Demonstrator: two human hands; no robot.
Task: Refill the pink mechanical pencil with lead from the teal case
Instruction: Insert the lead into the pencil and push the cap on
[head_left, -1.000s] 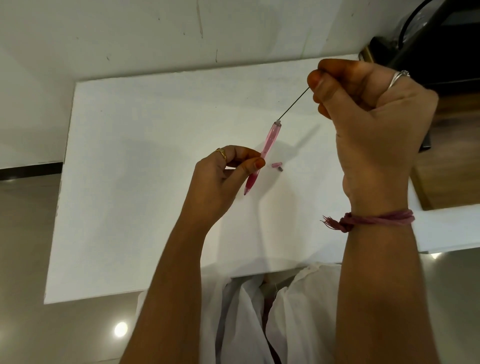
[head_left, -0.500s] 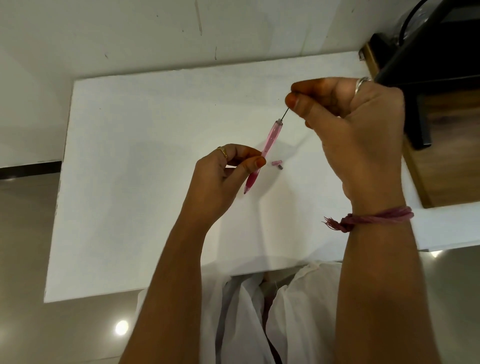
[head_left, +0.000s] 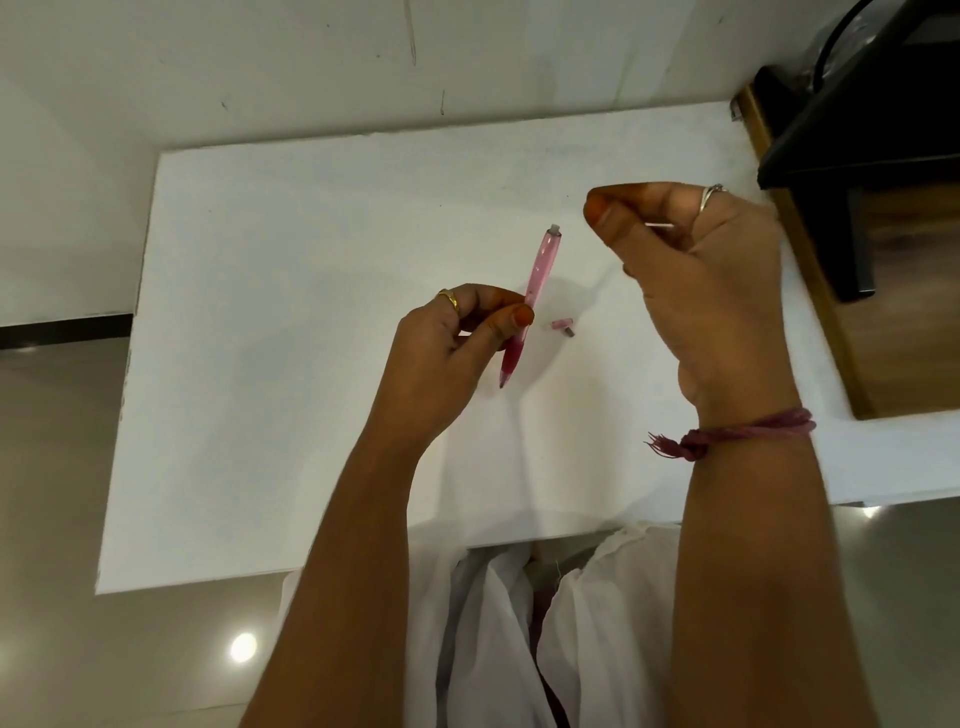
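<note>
My left hand (head_left: 447, 348) pinches the pink mechanical pencil (head_left: 535, 291) at its lower grip and holds it nearly upright above the white table (head_left: 291, 322), tip down and open top end up. No lead shows above the top end. My right hand (head_left: 696, 270) hovers just right of the pencil's top, apart from it, with thumb and forefinger tips pressed together. A thin pale sliver shows between its thumb and fingers; I cannot tell what it is. The pencil's small pink cap (head_left: 562, 327) lies on the table between my hands. The teal case is not in view.
A wooden surface (head_left: 904, 322) with a black object (head_left: 857, 119) on it borders the table's right side. A white wall runs along the table's far edge. My lap in white cloth (head_left: 519, 623) is at the near edge.
The lead that stuck out of the pencil's top has gone down out of sight. My right hand has drawn away to the right of the pencil. My left hand has stayed in place.
</note>
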